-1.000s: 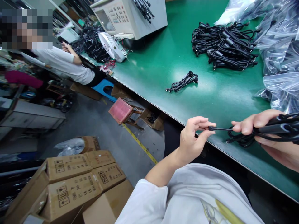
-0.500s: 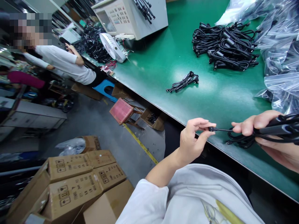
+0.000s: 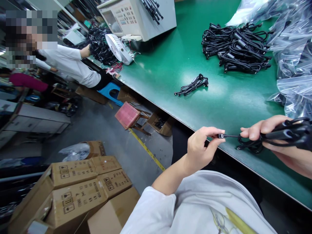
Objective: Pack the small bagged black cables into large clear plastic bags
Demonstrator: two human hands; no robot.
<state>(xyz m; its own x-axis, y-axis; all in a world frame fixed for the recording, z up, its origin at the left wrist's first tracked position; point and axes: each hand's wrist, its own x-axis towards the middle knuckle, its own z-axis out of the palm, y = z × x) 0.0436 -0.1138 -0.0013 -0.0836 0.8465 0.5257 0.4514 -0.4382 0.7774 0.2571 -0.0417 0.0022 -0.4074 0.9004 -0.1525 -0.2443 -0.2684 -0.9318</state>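
Left hand (image 3: 201, 148) pinches small plug (image 3: 220, 136) at end of black cable (image 3: 253, 143), thumb and forefinger closed on it; right hand (image 3: 273, 136) wrapped shut round coiled rest of the same cable, short stretch taut between both hands; all held just above near edge of green counter (image 3: 170, 65); single cable bundle (image 3: 192, 85) lies mid-counter, well apart; big cable pile (image 3: 236, 48) further back beside clear plastic bags (image 3: 292, 65); cardboard boxes (image 3: 80, 185) on floor at left; another person's sleeve (image 3: 70, 63) at far left.
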